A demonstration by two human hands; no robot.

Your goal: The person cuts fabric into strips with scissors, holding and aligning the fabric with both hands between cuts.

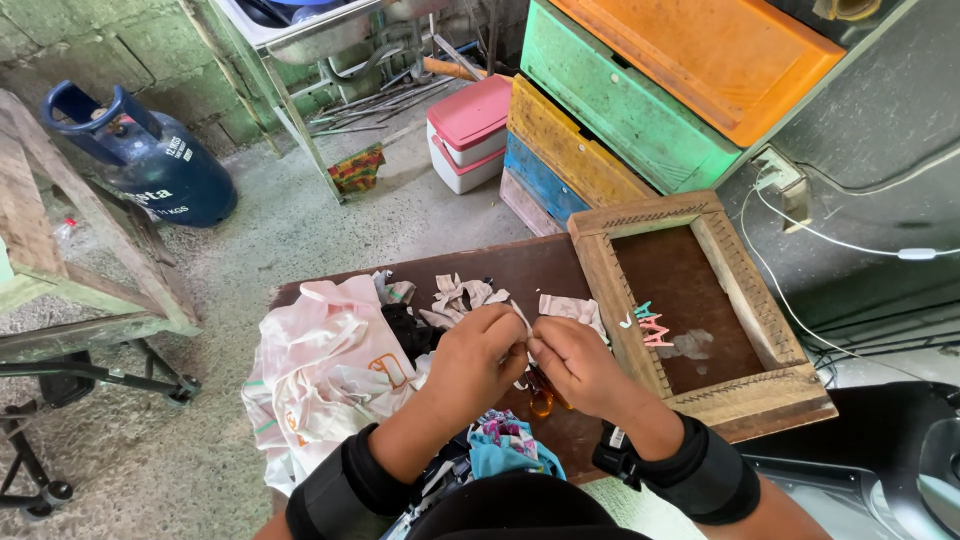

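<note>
Together, left hand (483, 352) and right hand (570, 358) pinch one pale cloth strip (524, 322) above the table (540, 265), cloth scraps (462, 296) and wooden frame (700, 300) nearby.

Wooden frame (700, 310): raw, unfinished timber, rough-sawn and matt. Table top (540, 270): dark brown board, smooth with a dull finish. Pale cloth strip (522, 318) pinched between left hand (480, 352) and right hand (572, 360): thin woven fabric, matt. Heap of cloth scraps (455, 298): soft, creased, frayed at the edges. Pink-white plastic bag (320, 370): thin crinkled film with a slight sheen. Gas cylinder (150, 160): blue painted metal, semi-gloss. Floor (280, 230): rough bare concrete. Stacked drawers (600, 130): painted wood, worn and scuffed.
</note>
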